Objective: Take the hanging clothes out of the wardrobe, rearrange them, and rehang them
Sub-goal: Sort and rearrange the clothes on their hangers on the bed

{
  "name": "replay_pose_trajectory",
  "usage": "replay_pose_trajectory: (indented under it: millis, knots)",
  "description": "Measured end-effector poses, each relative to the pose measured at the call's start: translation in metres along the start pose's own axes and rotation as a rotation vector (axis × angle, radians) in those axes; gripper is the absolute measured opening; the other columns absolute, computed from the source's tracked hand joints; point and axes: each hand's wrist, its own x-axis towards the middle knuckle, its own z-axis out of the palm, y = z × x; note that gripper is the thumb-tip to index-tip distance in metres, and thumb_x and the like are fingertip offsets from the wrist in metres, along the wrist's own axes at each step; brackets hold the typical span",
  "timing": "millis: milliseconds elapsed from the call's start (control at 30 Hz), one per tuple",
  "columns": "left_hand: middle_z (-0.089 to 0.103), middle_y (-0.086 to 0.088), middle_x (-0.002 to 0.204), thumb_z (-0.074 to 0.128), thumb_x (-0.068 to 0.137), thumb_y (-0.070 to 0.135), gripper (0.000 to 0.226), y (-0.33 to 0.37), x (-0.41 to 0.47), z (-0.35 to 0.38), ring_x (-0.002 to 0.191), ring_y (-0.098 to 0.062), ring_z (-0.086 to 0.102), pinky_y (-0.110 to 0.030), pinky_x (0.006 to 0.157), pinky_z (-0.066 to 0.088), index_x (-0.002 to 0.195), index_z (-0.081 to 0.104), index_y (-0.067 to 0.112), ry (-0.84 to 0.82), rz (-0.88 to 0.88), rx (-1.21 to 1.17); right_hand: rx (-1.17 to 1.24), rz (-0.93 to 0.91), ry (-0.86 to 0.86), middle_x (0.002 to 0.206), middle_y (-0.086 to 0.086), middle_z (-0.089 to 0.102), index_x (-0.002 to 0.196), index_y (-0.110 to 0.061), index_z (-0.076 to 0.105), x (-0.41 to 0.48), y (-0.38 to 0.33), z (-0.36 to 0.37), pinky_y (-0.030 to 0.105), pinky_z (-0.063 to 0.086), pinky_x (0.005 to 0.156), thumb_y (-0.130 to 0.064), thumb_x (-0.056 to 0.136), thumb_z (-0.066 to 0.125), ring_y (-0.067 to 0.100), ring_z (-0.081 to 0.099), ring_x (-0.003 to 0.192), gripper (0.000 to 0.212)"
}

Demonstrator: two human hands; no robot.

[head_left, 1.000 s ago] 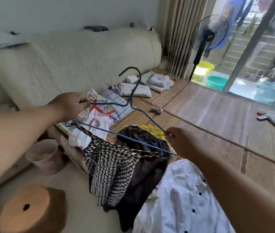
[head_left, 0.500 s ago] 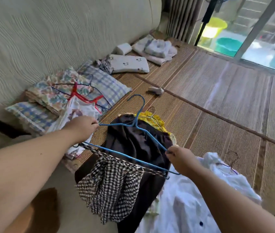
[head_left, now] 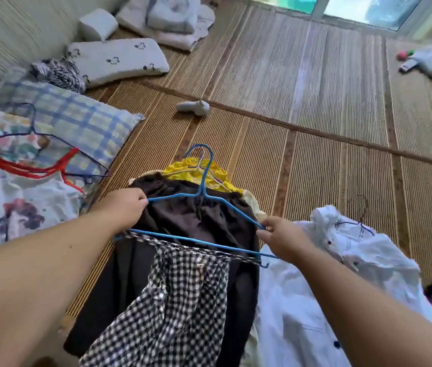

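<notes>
A lived-in home, a sleeping room: woven straw mats (head_left: 302, 83) cover the floor, pillows (head_left: 115, 59) and folded towels (head_left: 172, 19) lie along the wall, clothes (head_left: 315, 300) spread about.

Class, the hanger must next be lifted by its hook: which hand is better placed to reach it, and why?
Either, marginally the left hand: the hook curls slightly nearer it. Both hands grip the hanger ends; the right hand sits lower.
</notes>
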Motion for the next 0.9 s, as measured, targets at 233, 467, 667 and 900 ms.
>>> replay_pose_trajectory:
  millis: [233, 467, 667, 900]
  knots:
    - [0.059, -0.012, 0.122, 0.038, 0.1, 0.025, 0.029, -0.009, 0.102, 0.063, 0.113, -0.031, 0.053, -0.034, 0.089, 0.041, 0.114, 0.062, 0.018, -0.043, 0.035, 0.179, 0.022, 0.086, -0.091, 0.132, 0.007, 0.055, 0.14, -0.025, 0.04, 0.091, 0.01, 0.077, 0.028, 0.041, 0.09, -0.039, 0.087, 0.059, 0.024, 0.054, 0.117, 0.058]
    - [0.06, -0.01, 0.126, 0.044, 0.096, 0.03, 0.029, -0.013, 0.157, 0.101, 0.116, -0.031, 0.053, -0.031, 0.09, 0.04, 0.116, 0.063, 0.02, -0.103, 0.135, 0.121, -0.147, 0.209, -0.04, 0.146, 0.01, 0.032, 0.15, -0.032, 0.011, 0.13, 0.015, 0.124, 0.046, 0.032, 0.108, -0.052, 0.084, 0.058, 0.031, 0.031, 0.134, 0.083]
    - [0.05, -0.016, 0.137, 0.053, 0.09, 0.041, 0.056, 0.009, 0.12, 0.112, 0.124, -0.035, 0.046, -0.037, 0.102, 0.035, 0.141, 0.041, 0.023, -0.172, 0.247, 0.195, -0.158, 0.171, -0.014, 0.156, 0.005, 0.011, 0.15, -0.033, 0.012, 0.091, -0.001, 0.121, 0.048, 0.02, 0.114, -0.05, 0.087, 0.055, 0.027, 0.008, 0.143, 0.077]
    - [0.048, -0.006, 0.138, 0.055, 0.088, 0.041, 0.056, 0.061, 0.009, 0.071, 0.125, -0.029, 0.045, -0.037, 0.104, 0.037, 0.141, 0.042, 0.027, -0.315, 0.454, 0.062, -0.149, 0.136, 0.016, 0.149, 0.001, 0.026, 0.149, -0.037, 0.007, -0.005, -0.025, 0.074, 0.045, 0.03, 0.108, -0.048, 0.086, 0.054, 0.025, 0.025, 0.136, 0.079]
